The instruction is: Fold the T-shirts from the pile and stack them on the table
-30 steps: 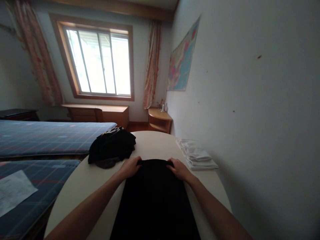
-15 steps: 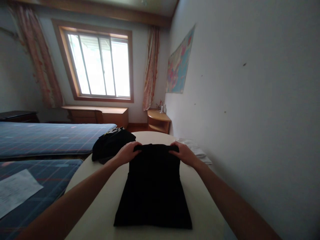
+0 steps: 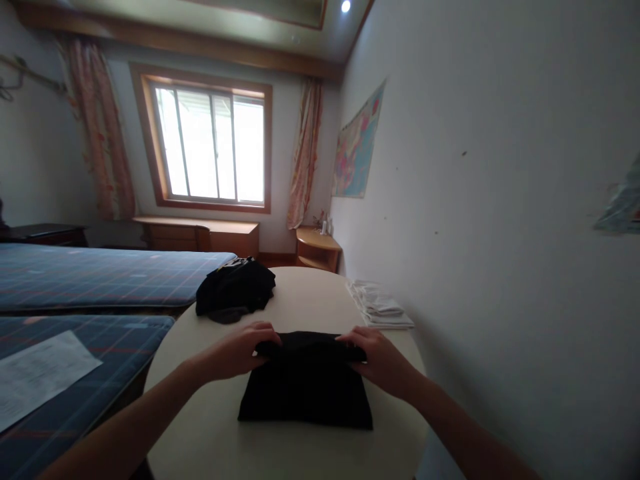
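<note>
A folded black garment (image 3: 306,397) lies on the round cream table (image 3: 285,457) before me; whether it is a shirt or something else I cannot tell. Its far end is lifted and doubled over toward me. At the left corner of that fold, my left hand (image 3: 255,347) pinches the cloth between thumb and fingers. My right hand (image 3: 377,357) grips the right corner in the same way. The near edge of the garment rests flat on the tabletop.
A crumpled black garment pile (image 3: 235,290) sits at the table's far left. Folded white cloths (image 3: 380,305) are stacked at the right edge, near the wall (image 3: 500,280). Left of the table are plaid mattresses (image 3: 115,277), one bearing a sheet of paper (image 3: 45,373).
Both hands have drawn the garment's far end toward me, so the cloth now looks much shorter, folded over on itself. The view has tilted up slightly.
</note>
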### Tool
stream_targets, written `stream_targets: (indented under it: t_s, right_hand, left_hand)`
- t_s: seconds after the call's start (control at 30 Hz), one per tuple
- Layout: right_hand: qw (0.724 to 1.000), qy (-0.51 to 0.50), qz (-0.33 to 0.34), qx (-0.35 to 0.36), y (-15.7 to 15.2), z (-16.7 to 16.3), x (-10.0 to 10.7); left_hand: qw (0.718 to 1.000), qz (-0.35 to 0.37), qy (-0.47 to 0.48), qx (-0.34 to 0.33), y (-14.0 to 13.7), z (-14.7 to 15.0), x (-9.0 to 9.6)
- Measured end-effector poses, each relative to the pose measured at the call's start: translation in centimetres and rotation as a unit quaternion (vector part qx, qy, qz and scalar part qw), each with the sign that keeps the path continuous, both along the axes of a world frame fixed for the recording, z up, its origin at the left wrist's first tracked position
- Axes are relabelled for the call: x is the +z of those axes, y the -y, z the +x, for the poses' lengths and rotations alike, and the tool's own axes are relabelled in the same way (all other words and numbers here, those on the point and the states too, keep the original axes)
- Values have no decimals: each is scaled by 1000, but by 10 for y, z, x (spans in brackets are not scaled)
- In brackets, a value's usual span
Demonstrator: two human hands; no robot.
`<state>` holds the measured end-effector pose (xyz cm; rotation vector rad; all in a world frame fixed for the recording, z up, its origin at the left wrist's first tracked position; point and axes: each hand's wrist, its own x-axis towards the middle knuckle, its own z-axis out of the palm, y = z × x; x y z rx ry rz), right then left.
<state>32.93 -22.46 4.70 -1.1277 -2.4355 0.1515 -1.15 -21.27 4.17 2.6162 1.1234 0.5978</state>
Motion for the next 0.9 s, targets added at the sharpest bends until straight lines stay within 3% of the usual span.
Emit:
stream_targets:
  t_s: [0.27,0.43,0.57,0.63,0.7,0.8,0.9]
  right_hand:
    - [995,95,-38,23,37,-2,-46]
    - [986,111,-90,83,38,-6,-33]
    - [994,106,-34,20,11,-33,-15]
    - [998,46,16,-41,-6,-50,-18]
    - [995,1,43,-89,-21,-63,-34]
    - [989,34,-12,-142,-35,-68,-70]
    - [984,46,-56,-160,-38,-60,-96]
  left_hand:
    - [995,-75,-70,-14,32,4,-24]
    - [991,-111,-79,-4,34,12,-17]
    - [996,-34,-54,55,12,43,-15]
    - [996,23,-39,78,-3,63,-27]
    - [989,51,-44,133,-16,79,-46]
    - [980,17,-73,184,-25,91,-78]
    - [976,4,-90,200,-26,90,-99]
